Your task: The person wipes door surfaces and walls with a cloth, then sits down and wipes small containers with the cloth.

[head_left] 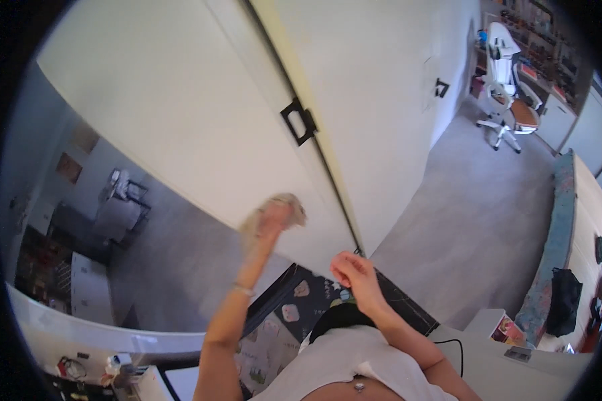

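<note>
My left hand (274, 217) is closed on a beige cloth (253, 228), slightly blurred, and holds it against the lower part of a white door panel (180, 100). The cloth bunches out on both sides of my fingers. Up and to the right of it, a black square handle (297, 123) sits at the panel's edge, by a dark vertical gap. My right hand (354, 271) hovers before my body with its fingers curled in. Nothing shows in it, and it appears apart from the door.
A dark mat with printed pictures (308, 287) lies on the floor at the door's foot. A second white panel (368, 87) adjoins on the right. Farther right are a white swivel chair (512, 100) and a bed edge with a blue-green cover (555, 220). A mirror-like surface (160, 247) reflects furniture at left.
</note>
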